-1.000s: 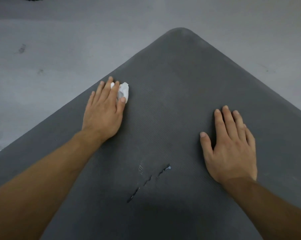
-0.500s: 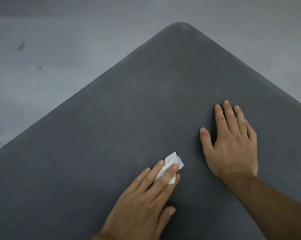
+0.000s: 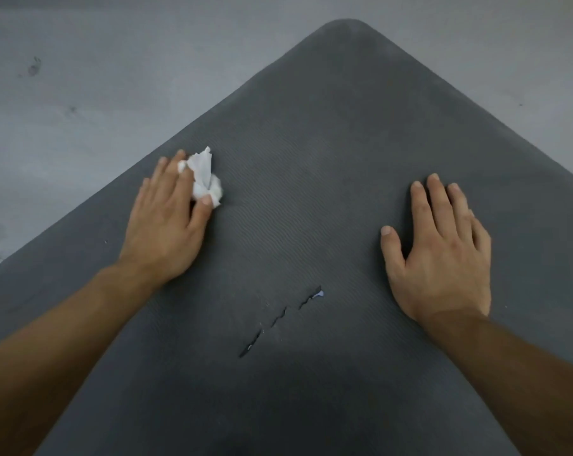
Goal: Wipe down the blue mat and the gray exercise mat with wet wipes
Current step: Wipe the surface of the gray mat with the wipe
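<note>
The background is a pale gray floor (image 3: 81, 93) with a few dark scuff marks (image 3: 34, 67) in the upper left of the frame. The gray exercise mat (image 3: 311, 153) lies flat on it, turned diagonally so that one rounded corner (image 3: 346, 26) points to the top centre.

The left hand (image 3: 166, 225) lies at centre left, close to the mat's left edge. Its fingers are extended and bear down on a crumpled white wet wipe (image 3: 204, 179), with the thumb laid against the wad. The bunched wipe sticks out past the fingertips towards the upper right. This flat-handed pressure probably keeps the wipe in full contact with the ribbed surface during a stroke.

The right hand (image 3: 443, 255) rests palm down at centre right, fingers straight and slightly spread, holding nothing. It likely serves to brace the body and to stop the mat sliding.

A broken line of short tears (image 3: 278, 319) runs diagonally across the lower centre, between the two forearms. A wipe dragged across it could snag.

The blue mat is not in view. No brand, label or legible writing appears on the mat or the wipe.
</note>
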